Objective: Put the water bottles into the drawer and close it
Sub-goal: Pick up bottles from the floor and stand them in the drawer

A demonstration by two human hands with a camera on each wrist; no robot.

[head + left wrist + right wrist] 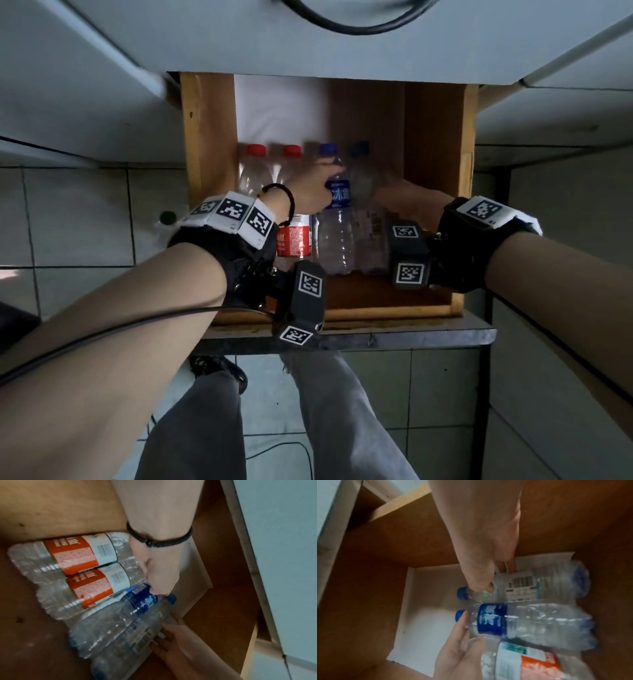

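Four water bottles lie side by side in the open wooden drawer [209, 137], caps toward the back. Two red-labelled bottles [294, 236] [77, 555] lie at the left. Beside them is the blue-labelled bottle [337, 240] [530, 622], and my left hand [322, 192] [159, 585] grips it near the shoulder. At the right end lies the white-labelled bottle [368, 233] [539, 585] with a blue cap. My right hand [407, 202] [482, 580] holds it near the neck, thumb and fingers curled round it.
A white sheet [277, 106] covers the drawer's back left floor; bare wood shows at the right [435, 137]. A grey countertop [342, 41] overhangs the back. The drawer's dark front edge [411, 337] is nearest me, above my legs. A small dark-capped bottle [166, 221] stands on the floor at left.
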